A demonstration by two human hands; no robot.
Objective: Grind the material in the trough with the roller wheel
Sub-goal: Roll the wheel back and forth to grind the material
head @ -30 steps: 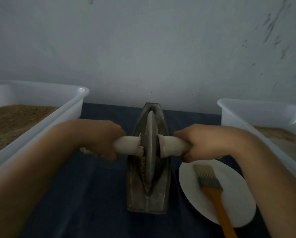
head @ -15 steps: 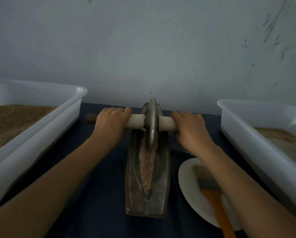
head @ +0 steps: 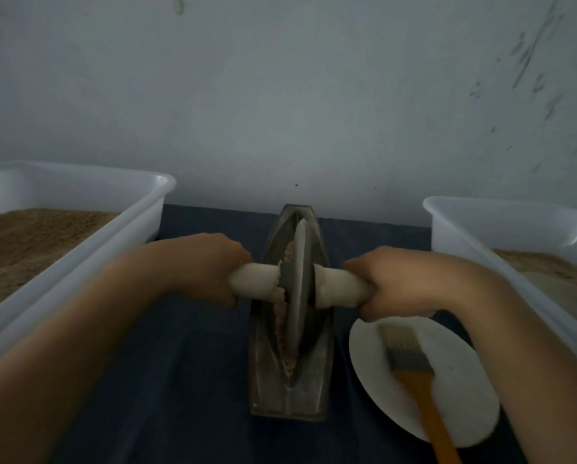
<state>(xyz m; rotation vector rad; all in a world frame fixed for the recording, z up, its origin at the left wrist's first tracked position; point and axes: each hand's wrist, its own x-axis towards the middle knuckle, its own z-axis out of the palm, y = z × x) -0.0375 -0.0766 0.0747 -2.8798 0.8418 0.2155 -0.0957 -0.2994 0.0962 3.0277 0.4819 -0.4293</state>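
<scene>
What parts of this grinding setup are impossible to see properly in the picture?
Head view only:
- Handle ends: wrapped by the left hand and right hand.
- Material in the trough: partly behind the roller wheel.
- Left tub, right tub: cut by frame edges.
- Brush handle: runs off the bottom edge.

We see a dull grey metal trough [head: 290, 393] on a dark blue table [head: 186, 380], with a grey roller wheel [head: 297, 289] on a white handle [head: 253, 279] and light brown material [head: 285, 349] along the groove. Two translucent white bins [head: 79, 236] [head: 501, 222] hold sandy brown grain. A white plate [head: 461, 396] carries a brush [head: 411, 366] with grey bristles and an orange handle, before a pale grey wall [head: 280, 95] with dark scuffs.
</scene>
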